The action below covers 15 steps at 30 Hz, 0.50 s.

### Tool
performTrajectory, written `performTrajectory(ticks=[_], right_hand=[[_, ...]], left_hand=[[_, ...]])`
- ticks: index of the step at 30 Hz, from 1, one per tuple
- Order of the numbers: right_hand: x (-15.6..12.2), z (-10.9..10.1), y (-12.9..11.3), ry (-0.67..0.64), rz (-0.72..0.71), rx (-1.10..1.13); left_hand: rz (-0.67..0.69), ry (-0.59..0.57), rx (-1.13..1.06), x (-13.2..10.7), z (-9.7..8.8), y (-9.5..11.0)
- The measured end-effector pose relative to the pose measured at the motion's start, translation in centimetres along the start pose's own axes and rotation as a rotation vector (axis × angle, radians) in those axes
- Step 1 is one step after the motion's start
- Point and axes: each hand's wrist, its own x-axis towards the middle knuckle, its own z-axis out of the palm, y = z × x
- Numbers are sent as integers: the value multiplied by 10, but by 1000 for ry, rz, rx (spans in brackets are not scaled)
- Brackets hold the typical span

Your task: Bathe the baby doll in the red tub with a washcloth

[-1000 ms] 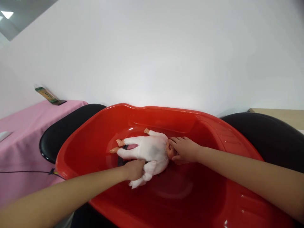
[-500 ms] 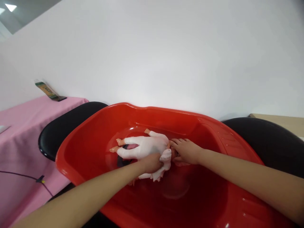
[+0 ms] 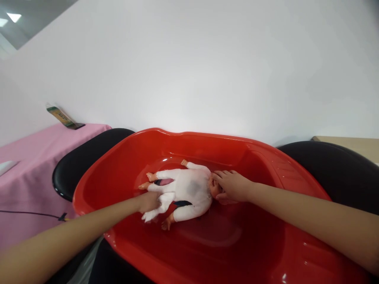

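Red plastic tub [image 3: 268, 157]: glossy, wide and shallow, resting across two black padded seats [image 3: 77, 165].
Room: plain white wall close behind; ceiling light at upper left.
Side table [image 3: 28, 173]: pink cloth cover, left of the tub; a green box [image 3: 62, 117] leans at its far edge and a black cable [image 3: 32, 214] lies across it.
Doll [image 3: 189, 186]: on the tub floor near the middle, lying lengthwise, head to the right, bare feet to the left; white suit with a dark patch at the waist.
Right hand [image 3: 233, 185]: fingers pressed together, laid flat over the doll's head.
Left hand [image 3: 148, 201]: fingers closed on white fabric [image 3: 156, 209] at the doll's near side; sleeve or loose cloth, cannot tell.
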Motion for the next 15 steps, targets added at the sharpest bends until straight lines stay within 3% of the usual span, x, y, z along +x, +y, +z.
performTrajectory(ticks=[4, 8, 11, 15], right_hand=[[-1, -1, 0, 12, -11, -2], [-3, -2, -1, 18, -34, -55], [-3, -1, -1, 20, -42, -65], [-1, 0, 0, 38, -62, -43]], left_hand=[[127, 191, 141, 20, 9, 38], [260, 81, 148, 34, 38, 62], [271, 9, 156, 34, 46, 53], [174, 2, 47, 25, 23, 24]])
